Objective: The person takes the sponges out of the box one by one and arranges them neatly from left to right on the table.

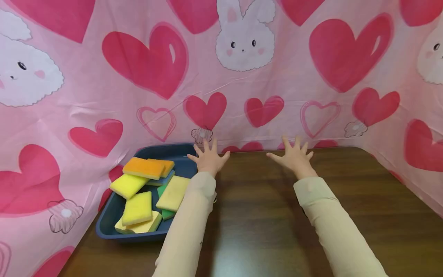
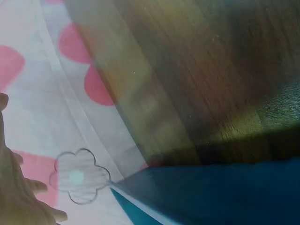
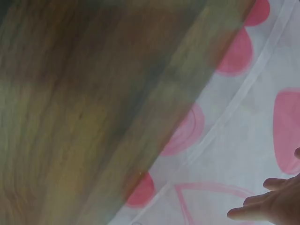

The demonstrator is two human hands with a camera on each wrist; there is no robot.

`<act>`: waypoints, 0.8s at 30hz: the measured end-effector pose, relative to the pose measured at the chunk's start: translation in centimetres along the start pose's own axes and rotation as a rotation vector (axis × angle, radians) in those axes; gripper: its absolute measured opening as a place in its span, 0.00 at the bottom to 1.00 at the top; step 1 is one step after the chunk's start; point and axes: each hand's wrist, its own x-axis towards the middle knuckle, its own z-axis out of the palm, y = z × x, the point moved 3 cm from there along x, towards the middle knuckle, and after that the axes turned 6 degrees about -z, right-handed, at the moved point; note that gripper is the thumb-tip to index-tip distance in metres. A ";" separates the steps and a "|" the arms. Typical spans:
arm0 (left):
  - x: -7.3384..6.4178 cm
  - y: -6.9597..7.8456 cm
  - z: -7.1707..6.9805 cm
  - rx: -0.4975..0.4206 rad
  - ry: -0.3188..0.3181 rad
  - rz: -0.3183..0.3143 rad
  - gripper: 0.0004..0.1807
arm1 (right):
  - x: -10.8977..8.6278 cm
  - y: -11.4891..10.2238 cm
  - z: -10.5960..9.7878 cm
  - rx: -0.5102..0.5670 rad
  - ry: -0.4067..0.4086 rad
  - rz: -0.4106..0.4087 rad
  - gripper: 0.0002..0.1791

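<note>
Head view: left grip, right grip splayed wide, empty; sponges left of both, seemingly apart.

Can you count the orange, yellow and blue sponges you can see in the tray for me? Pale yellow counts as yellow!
Orange sponges: 2
Yellow sponges: 4
Blue sponge: 1, partly covered
Total: 7

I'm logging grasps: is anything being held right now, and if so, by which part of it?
Nothing is held: the left grip and right grip are both empty and spread wide, while the sponges sit in the dark-blue tray.
</note>
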 end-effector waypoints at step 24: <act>-0.2 -19.4 -11.4 0.094 0.075 -0.113 0.39 | -2.1 -10.6 8.1 0.284 -0.050 -0.123 0.33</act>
